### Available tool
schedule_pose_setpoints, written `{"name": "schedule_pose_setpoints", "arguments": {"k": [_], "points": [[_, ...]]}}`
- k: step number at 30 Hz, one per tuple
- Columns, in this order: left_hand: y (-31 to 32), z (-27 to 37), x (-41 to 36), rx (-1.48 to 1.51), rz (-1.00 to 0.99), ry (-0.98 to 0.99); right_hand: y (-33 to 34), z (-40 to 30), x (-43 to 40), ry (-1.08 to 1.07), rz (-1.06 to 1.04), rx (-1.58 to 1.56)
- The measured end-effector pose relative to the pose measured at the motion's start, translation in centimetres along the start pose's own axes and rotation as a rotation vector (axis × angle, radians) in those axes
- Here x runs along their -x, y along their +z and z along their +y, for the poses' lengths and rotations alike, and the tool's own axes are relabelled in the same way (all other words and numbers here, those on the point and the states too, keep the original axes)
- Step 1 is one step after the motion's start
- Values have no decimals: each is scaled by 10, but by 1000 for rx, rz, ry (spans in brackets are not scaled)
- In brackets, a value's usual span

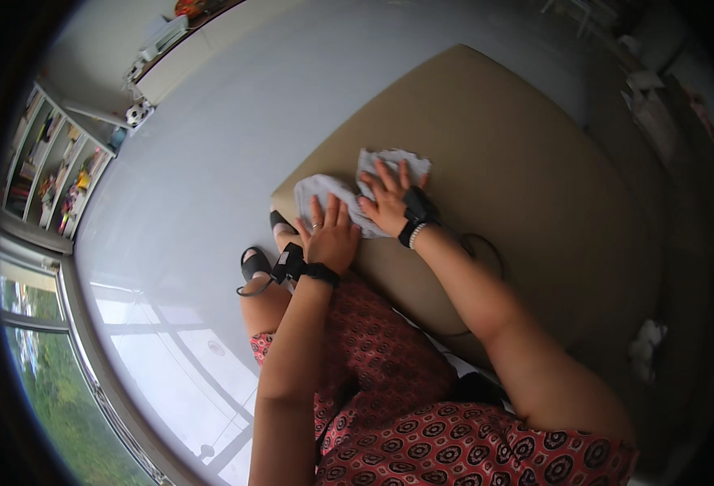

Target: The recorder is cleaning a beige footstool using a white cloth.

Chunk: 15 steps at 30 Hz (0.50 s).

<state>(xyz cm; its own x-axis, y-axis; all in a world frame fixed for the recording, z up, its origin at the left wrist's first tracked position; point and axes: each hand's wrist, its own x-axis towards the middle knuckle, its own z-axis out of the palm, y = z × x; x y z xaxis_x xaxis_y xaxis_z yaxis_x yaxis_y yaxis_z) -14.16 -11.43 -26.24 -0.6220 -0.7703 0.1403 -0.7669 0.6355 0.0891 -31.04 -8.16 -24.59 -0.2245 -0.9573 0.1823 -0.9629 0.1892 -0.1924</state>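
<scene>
A light grey cloth (395, 159) lies spread on the flat brown surface (484, 133), near its left corner. My left hand (330, 238) rests palm down on the cloth's left part, fingers spread, with a ring on one finger. On the right part of the cloth lies my right hand (391, 197), also flat with its fingers apart. Neither hand grips the cloth. Each wrist bears a black strapped device; a beaded bracelet is on the right one. Whether the cloth is one piece or two, I cannot tell.
My sandalled feet (255, 262) stand on the glossy grey floor (199, 158) left of the brown surface. A black cable (495, 249) runs by my right forearm. A bookshelf (53, 164), a toy football (136, 114) and a window (41, 352) are at the left.
</scene>
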Motion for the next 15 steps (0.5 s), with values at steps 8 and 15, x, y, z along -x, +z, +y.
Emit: {"name": "schedule_pose_setpoints", "arguments": {"k": [8, 15], "points": [[14, 156, 8, 106, 122, 559, -30, 155, 137, 731, -70, 215], [19, 261, 36, 389, 50, 762, -45, 312, 193, 1075, 156, -9]]}}
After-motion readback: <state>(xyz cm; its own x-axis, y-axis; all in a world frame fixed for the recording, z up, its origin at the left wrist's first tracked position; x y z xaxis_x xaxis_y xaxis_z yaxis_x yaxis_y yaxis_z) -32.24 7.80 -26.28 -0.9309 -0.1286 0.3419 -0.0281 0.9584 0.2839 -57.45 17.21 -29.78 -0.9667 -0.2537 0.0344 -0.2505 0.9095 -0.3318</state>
